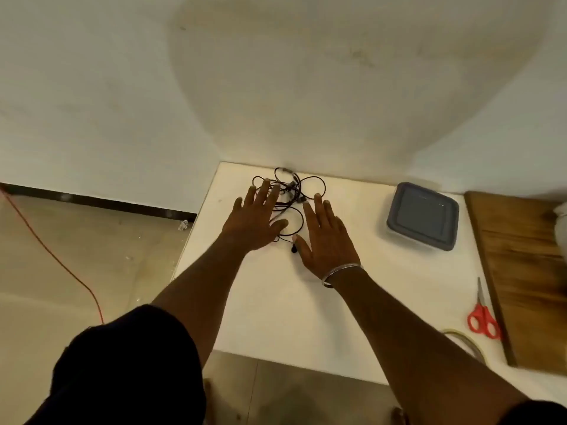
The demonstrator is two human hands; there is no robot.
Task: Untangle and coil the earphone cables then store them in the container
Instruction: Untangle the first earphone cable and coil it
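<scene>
Both hands are released, fingers straight and spread, gripping nothing. The left hand lies palm down with its fingertips over the left loops of the earphone cables. The right hand lies flat just beside it, index fingertip at the tangle's right edge; whether it touches the wire I cannot tell.

From the gap between the palms the tangle lies at 12 o'clock, at the far edge of the white table near the wall. Its long axis runs roughly 12 to 6, from a plug end by the wall down to a small black earbud just beside the right thumb. The left hand covers more of it, so I judge it the nearer one to pin the bundle while the right takes the loose earbud end.

The cables are thin, black and knotted in several crossing loops, not yet coiled. The container, with its grey lid on, sits at 2 o'clock from the right hand, well apart from the cables
</scene>
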